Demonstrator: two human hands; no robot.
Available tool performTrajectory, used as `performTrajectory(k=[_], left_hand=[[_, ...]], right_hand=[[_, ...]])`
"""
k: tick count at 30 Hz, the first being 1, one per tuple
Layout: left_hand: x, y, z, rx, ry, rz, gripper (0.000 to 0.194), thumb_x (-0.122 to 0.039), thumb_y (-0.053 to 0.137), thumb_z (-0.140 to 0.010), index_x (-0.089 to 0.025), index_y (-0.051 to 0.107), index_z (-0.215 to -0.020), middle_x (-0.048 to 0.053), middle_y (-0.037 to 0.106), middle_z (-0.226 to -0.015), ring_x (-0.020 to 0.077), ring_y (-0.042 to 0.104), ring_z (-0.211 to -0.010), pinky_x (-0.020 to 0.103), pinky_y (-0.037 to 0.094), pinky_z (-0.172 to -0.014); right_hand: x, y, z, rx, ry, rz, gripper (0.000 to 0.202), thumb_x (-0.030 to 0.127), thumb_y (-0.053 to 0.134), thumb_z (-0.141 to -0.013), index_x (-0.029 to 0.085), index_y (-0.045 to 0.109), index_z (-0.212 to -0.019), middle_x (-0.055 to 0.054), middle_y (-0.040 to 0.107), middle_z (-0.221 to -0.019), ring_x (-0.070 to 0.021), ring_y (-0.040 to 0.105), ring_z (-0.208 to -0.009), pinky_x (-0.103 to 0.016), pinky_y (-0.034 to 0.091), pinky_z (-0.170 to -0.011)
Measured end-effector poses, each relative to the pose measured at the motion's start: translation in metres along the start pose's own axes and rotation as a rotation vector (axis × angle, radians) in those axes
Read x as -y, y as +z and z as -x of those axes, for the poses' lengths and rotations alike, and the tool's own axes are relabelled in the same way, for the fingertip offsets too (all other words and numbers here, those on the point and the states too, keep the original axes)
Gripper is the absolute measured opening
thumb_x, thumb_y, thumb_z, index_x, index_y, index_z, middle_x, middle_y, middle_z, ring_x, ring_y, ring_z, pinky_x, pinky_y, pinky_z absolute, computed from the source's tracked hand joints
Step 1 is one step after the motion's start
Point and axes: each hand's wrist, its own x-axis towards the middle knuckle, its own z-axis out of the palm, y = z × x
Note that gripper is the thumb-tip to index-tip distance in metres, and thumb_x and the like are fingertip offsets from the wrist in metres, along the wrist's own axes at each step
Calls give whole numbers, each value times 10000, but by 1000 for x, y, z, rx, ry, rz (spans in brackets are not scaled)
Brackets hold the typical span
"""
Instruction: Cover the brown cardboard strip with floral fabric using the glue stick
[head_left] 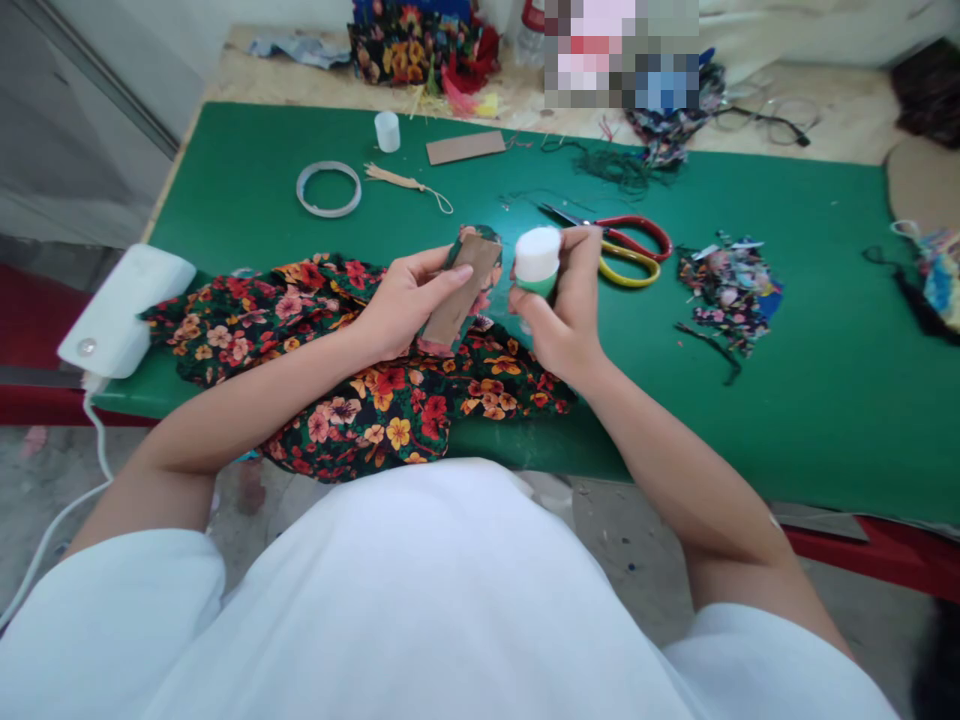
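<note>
My left hand [409, 305] is closed on a strip of brown cardboard [459, 300], its thumb pressed on the face. Floral fabric shows along the strip's edges and behind it. In my right hand [566, 310] is a glue stick [538, 256], held upright with its white end up and a green band below. The two hands are close together but apart. Beneath my left hand and forearm, dark floral cloth [330, 420] with red and yellow flowers lies bunched and hangs over the front edge. Scissors [630, 250] with red and yellow handles lie just beyond my right hand.
On the green mat [795, 400] are a tape ring [328, 190], a white cap [387, 131], another cardboard strip [466, 147], a beige tassel [397, 178] and a pile of fabric scraps [731, 285]. A white corded box [126, 310] stands at the left edge. Glasses [765, 120] lie at the back.
</note>
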Motion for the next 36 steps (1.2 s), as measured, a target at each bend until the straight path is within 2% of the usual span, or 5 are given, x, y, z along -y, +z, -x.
performTrajectory(k=[7,18,27,32,36], left_hand=[[-1,1,0,-13,68,-57,446,-618,736,-896,-242,756,-1135,21,804,-1023,240,789,-998,352,667,-769],[-11,-5,-3,39,138,-196,576,-700,756,-838,-323,754,-1273,20,806,-1055,261,781,-1049,342,648,-744],[-16,-3,-1,42,248,-278,465,-606,794,-847,-300,795,-1197,25,812,-1192,305,701,-1299,477,615,-1051],[-12,-6,-5,32,261,-323,473,-618,778,-845,-298,804,-1193,20,811,-1221,296,710,-1264,469,586,-1073],[-3,-9,-8,61,249,-363,439,-614,773,-846,-252,832,-1089,37,823,-1014,269,728,-1150,398,571,-1040]], right_hand=[[12,2,1,-17,1,58,323,334,729,-876,316,450,-1037,-3,605,-953,-200,567,-771,-395,523,-710],[7,2,-1,-65,8,36,363,445,820,-823,293,542,-1000,5,583,-840,-177,558,-716,-369,544,-648],[6,1,-3,-63,-111,115,248,338,744,-841,263,551,-978,21,593,-819,-150,529,-645,-337,495,-594],[4,2,-2,-81,-28,28,317,392,825,-805,271,594,-986,-1,607,-870,-208,635,-820,-394,572,-750],[11,2,1,-18,-18,-1,370,433,863,-789,282,613,-1017,-23,644,-914,-236,666,-867,-450,617,-828]])
